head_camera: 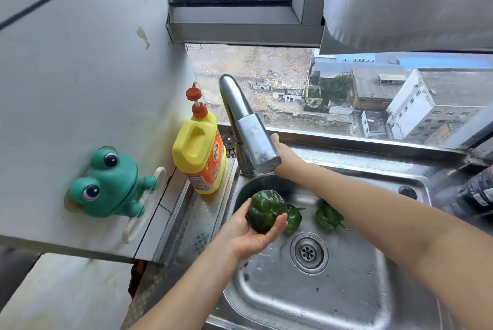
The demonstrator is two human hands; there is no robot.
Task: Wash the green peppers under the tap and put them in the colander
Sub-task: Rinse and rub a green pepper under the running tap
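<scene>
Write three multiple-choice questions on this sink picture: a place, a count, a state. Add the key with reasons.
1. Where is the yellow detergent bottle? A in the sink; B on the rim left of the tap; C on the windowsill.
2. How many green peppers show? A one; B two; C three.
3. The left hand is: A holding a pepper; B idle; C on the bottle.
Key: 1 B, it stands beside the tap's base. 2 C, one held, two loose peppers in the sink. 3 A, its fingers cup it.
</scene>
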